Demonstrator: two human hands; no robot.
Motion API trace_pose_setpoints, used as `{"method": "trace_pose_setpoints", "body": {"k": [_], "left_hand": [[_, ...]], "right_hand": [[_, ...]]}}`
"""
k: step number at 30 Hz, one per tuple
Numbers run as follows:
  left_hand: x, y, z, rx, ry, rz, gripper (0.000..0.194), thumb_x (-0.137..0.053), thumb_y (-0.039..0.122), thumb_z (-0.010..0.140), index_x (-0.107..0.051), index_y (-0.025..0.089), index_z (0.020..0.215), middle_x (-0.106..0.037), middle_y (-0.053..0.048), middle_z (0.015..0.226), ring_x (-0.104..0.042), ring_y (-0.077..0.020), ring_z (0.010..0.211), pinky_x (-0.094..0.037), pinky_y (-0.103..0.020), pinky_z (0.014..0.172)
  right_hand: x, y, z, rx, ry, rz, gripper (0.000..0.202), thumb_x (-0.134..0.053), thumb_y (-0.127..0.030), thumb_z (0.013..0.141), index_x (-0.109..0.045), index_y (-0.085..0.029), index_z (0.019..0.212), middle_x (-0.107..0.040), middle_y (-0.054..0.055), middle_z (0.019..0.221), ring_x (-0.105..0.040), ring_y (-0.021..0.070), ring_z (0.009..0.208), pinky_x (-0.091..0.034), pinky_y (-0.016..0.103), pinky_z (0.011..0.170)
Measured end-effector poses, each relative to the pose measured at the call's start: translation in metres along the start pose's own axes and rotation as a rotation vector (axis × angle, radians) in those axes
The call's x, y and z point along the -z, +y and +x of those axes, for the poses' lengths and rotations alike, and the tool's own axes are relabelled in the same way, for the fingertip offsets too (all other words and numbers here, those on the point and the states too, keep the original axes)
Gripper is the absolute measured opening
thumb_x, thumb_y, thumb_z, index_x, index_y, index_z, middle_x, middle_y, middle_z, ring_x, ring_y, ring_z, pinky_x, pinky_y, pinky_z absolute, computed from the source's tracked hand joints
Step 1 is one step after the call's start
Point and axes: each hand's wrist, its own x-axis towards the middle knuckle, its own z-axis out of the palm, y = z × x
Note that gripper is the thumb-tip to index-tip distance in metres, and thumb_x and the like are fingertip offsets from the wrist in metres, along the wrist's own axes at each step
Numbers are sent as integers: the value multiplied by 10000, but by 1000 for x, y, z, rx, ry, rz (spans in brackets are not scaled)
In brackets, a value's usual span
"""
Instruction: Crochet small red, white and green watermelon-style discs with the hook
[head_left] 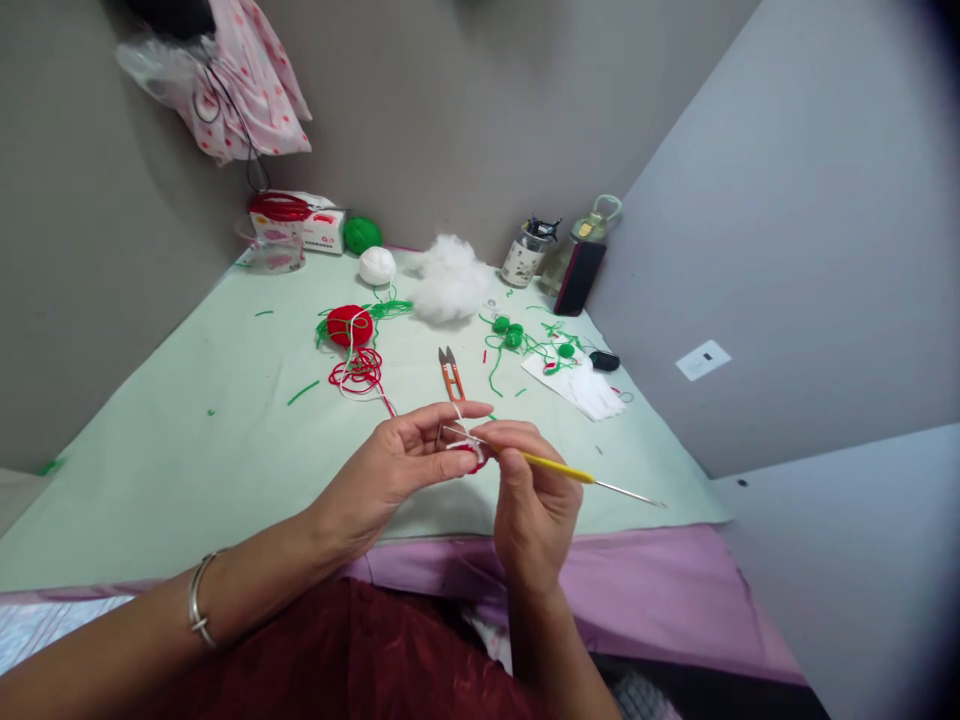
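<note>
Between finger and thumb, my left hand [401, 455] pinches a small red-and-white crochet piece [474, 460], with white yarn running up over the raised index finger. My right hand [536, 490] grips a crochet hook [559, 466] by its yellow handle. One metal end meets the crochet piece; the other sticks out to the right. Fingers partly cover the piece, so its full shape is hidden. Just beyond my hands lie orange-handled thread snips [451, 375]. A red yarn ball [349, 326] with loose red and white strands sits to the left of them.
Farther back are a white yarn ball [376, 266], a green yarn ball [363, 235] and fluffy white stuffing [450, 280]. Small green crochet pieces [513, 335] and a white tissue [576, 385] lie at right. A pen cup [523, 258] and a phone [580, 279] stand near the wall.
</note>
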Motion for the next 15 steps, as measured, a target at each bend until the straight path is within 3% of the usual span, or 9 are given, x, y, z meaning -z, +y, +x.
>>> {"method": "trace_pose_setpoints", "body": {"k": [5,9,15], "left_hand": [[-1,2,-2,-12,1,29,386,-889,255,814,-814,294,1190,-723,18,911,-641,-126,917,-496,-252,918],[-1,2,-4,-48,13,67,314,-784,365,931,-794,300,1239,-727,20,895,-618,-122,877,-484,-254,898],[2,4,-6,-130,13,125,215,-720,281,969,-818,302,1159,-757,22,915,-642,-146,926,-466,-282,943]], "right_hand": [[0,-1,0,12,2,-22,214,-617,-170,1016,-788,-296,1033,-795,4,971,-715,162,955,-587,324,843],[0,-4,0,53,-10,-81,214,-611,-173,1016,-784,-295,1047,-797,21,992,-717,181,940,-593,349,819],[2,-2,-1,-24,13,55,177,-616,-235,1025,-783,-291,1019,-785,28,964,-677,160,787,-564,318,691]]}}
